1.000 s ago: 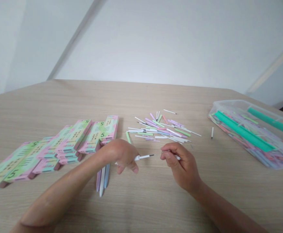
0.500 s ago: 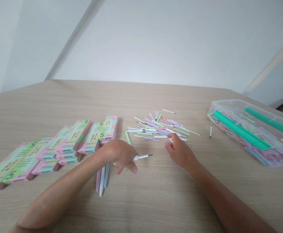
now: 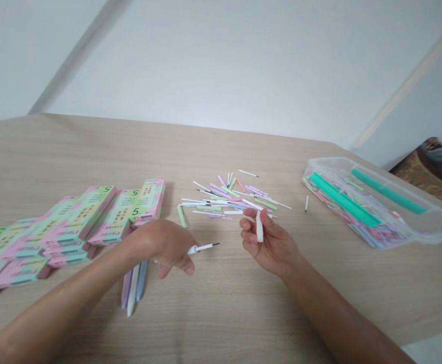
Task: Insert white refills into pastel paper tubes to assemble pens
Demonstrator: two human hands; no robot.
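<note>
White tube (image 3: 259, 228) pinched between the right fingers (image 3: 248, 236)

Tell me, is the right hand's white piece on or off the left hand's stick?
Off: the white piece and the stick are apart, tabletop visible between them.

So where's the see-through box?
In the head view, the see-through box sits on the right of the table, just right of a lone short white stick.

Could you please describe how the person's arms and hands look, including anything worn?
The left hand and right hand are both ungloved. Neither the left forearm nor right forearm shows a sleeve, watch or bracelet where visible. No ring shows on the right hand's visible fingers; the left's are largely hidden.
</note>
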